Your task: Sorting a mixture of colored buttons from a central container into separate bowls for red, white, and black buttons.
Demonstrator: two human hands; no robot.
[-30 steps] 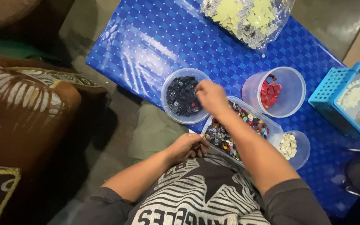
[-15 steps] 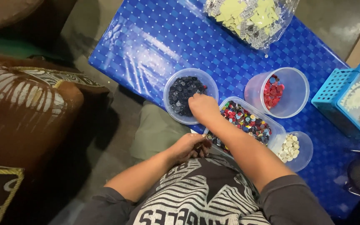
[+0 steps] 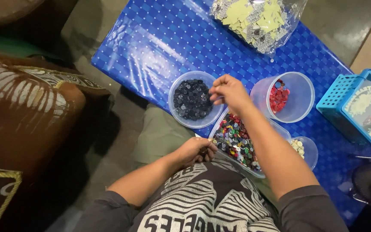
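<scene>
Right hand [image 3: 229,91]: fingers pinched together over the right rim of the round clear tub of dark buttons [image 3: 193,100].
Left hand [image 3: 195,151]: curled shut on something unseen, touching the near-left end of the clear tray of mixed coloured buttons [image 3: 236,141].

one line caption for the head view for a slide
Right hand pinched over a tub of dark buttons, left hand at the mixed-button tray on a blue table.
</scene>
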